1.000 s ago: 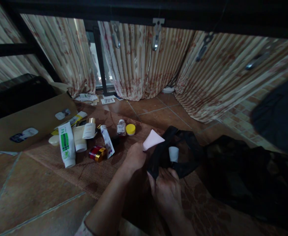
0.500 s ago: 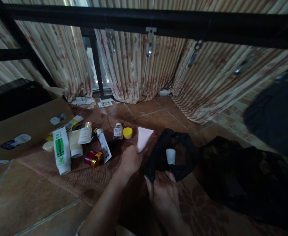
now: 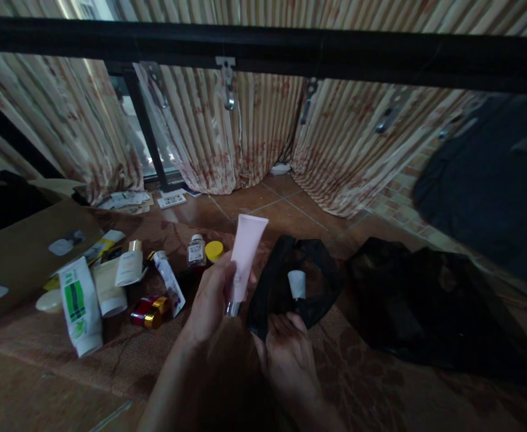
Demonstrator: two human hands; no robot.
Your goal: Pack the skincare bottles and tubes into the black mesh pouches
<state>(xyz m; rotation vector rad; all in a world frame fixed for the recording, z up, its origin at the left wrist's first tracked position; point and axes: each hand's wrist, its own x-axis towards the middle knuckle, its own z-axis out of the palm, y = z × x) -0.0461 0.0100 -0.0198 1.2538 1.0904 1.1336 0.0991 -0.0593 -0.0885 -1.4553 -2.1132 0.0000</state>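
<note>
My left hand (image 3: 210, 297) is closed around a pink squeeze tube (image 3: 246, 247), held upright at a slight tilt with its silver cap at the bottom. Just to its right, my right hand (image 3: 293, 354) grips the near rim of a black bag (image 3: 267, 287), whose mouth gapes. A white, cup-shaped end of some item (image 3: 296, 283) shows inside the bag's opening; the rest of it is hidden. Left of my hands lie a white and green tube (image 3: 80, 306), a purple and white tube (image 3: 170, 282), a red jar with a gold lid (image 3: 150, 312) and a pump-less white bottle (image 3: 129, 267).
Behind my left hand stand a small clear bottle (image 3: 196, 251) and a yellow-lidded jar (image 3: 213, 250). A cardboard box (image 3: 33, 240) is at the left. More black plastic (image 3: 425, 312) spreads at the right. Curtains (image 3: 254, 132) hang behind a dark metal bar (image 3: 263, 51) with hooks.
My left hand has raised the pink tube and turned it, so its silver cap now shows. The view has shifted to the right. My right hand keeps its grip on the bag.
</note>
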